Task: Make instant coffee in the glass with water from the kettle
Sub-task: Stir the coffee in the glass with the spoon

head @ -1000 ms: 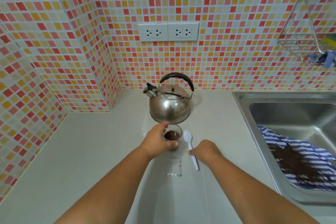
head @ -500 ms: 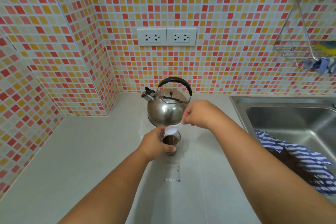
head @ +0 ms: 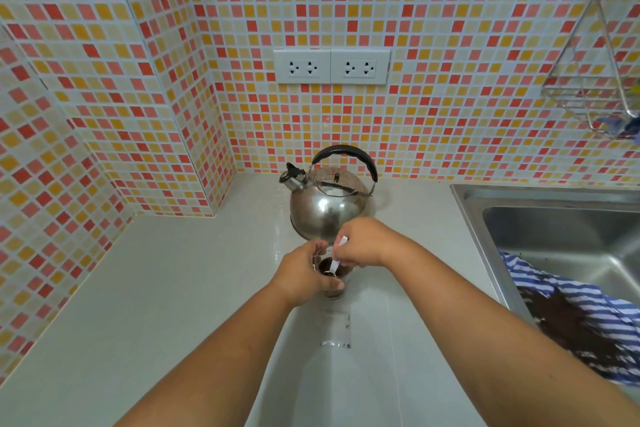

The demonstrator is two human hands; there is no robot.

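At frame centre the glass [head: 331, 282] is gripped by the left hand [head: 304, 276]; a white plastic spoon [head: 335, 262] (bowl submerged) is pinched by the right hand [head: 360, 243]. Coffee could be slopped out by vigorous stirring.

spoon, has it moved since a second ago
Yes. The spoon left the counter beside the glass and now stands in it, nearer the kettle, held by the right hand.

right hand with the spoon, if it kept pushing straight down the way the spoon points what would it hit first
The right hand aims the white plastic spoon down into the glass held by the left hand. Its tip already seems to be in the dark coffee, so next would likely be the glass bottom, though depth is unclear.
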